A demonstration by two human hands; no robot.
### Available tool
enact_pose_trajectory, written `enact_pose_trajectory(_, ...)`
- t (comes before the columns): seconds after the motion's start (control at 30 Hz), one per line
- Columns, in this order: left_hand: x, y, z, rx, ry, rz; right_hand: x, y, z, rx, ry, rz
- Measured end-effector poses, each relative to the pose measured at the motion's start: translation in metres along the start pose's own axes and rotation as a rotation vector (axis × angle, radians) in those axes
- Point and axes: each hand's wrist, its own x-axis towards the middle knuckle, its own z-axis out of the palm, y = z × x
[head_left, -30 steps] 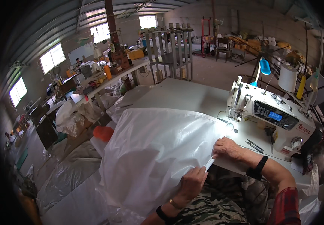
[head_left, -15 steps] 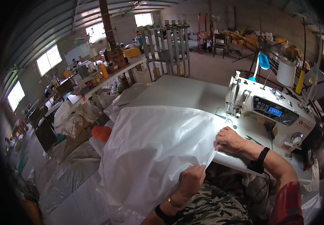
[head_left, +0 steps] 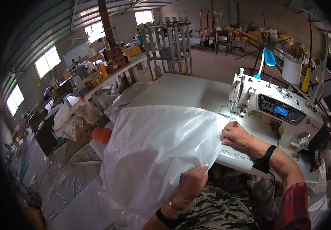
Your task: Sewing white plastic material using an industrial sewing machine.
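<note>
A large white plastic sheet (head_left: 154, 142) spreads over the left part of the sewing table (head_left: 188, 90) and hangs down toward my lap. My left hand (head_left: 193, 182) is closed on its right edge, low and near me. Farther up that same edge, my right hand (head_left: 235, 135) pinches the sheet on the table, close to the needle area. The white sewing machine (head_left: 280, 103) stands to the right, its lamp lighting the sheet's far corner by the presser foot (head_left: 232, 115). Some of the fingertips are hidden behind the folded edge.
A white thread cone (head_left: 292, 71) and a blue-capped piece (head_left: 269, 57) stand above the machine. An orange rounded thing (head_left: 102, 135) lies left of the sheet. Behind are a grey metal frame (head_left: 169, 50) and a cluttered long bench (head_left: 112, 73). A ruler strip (head_left: 236, 155) runs along the table's front edge.
The right edge of the sheet has moved slightly up toward the needle, with my right hand going along. More of the ruler strip shows. My left hand keeps its grip.
</note>
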Motion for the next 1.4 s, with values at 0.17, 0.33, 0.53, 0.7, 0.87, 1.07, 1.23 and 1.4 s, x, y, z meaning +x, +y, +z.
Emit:
enact_pose_trajectory(0.17, 0.001, 0.0, -0.001, -0.009, 0.008, -0.001, -0.002, 0.002, 0.002, 0.021, 0.032, -0.006)
enact_pose_trajectory(0.33, 0.001, 0.0, -0.005, -0.012, -0.002, -0.008, -0.001, 0.006, 0.003, -0.018, 0.02, 0.024)
enact_pose_trajectory(0.53, 0.001, 0.0, -0.007, -0.062, -0.009, -0.013, -0.001, 0.01, 0.004, -0.032, 0.052, 0.038)
enact_pose_trajectory(0.7, 0.0, -0.001, -0.007, -0.063, -0.025, -0.021, 0.0, 0.014, 0.007, -0.011, 0.077, 0.072)
enact_pose_trajectory(0.87, 0.0, -0.003, -0.006, -0.06, -0.023, -0.026, 0.0, 0.018, 0.01, -0.062, 0.096, 0.059)
enact_pose_trajectory(1.07, 0.0, -0.005, -0.005, -0.063, 0.025, -0.011, 0.001, 0.018, 0.009, -0.03, 0.062, 0.091)
enact_pose_trajectory(1.23, 0.001, -0.005, -0.005, -0.073, 0.03, -0.012, 0.001, 0.014, 0.007, -0.119, 0.137, 0.025)
enact_pose_trajectory(1.4, 0.004, -0.004, -0.008, -0.076, 0.026, -0.014, 0.001, 0.016, 0.009, -0.11, 0.088, 0.081)
